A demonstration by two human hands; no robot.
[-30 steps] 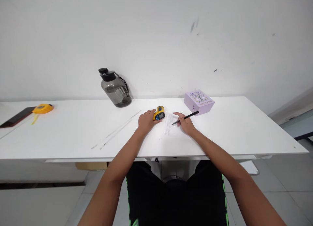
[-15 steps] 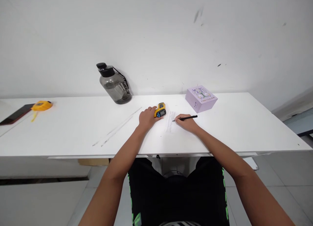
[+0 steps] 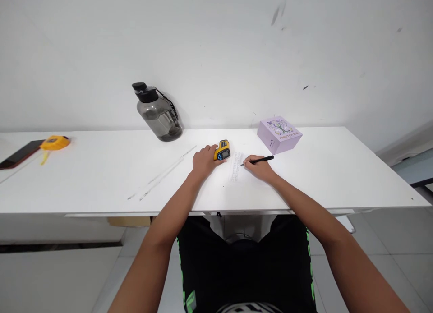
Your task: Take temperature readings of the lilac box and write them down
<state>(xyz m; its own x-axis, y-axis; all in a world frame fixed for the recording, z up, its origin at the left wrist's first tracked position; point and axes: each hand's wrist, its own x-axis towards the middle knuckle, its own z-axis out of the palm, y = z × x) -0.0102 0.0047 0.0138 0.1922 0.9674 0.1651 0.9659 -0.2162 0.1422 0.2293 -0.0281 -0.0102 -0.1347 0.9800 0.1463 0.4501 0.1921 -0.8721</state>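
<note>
My left hand is closed around the side of a yellow-and-black infrared thermometer, its small grey screen and blue buttons facing up. In my right hand is a black pen, slanted with its tip at the paper and its rear end to the right. Rows of small handwriting run over the white paper, which lies between my two hands. The paper's edges hardly stand out from the white table.
A grey translucent water bottle with a black lid stands against the wall. The lilac box sits behind my right hand. Far left, a yellow tape measure is beside a dark flat object. Dark streaks mark the white table.
The pen tip and my right hand have shifted slightly right along the writing. My left hand keeps its place on the thermometer. The whole view has tilted down a little.
</note>
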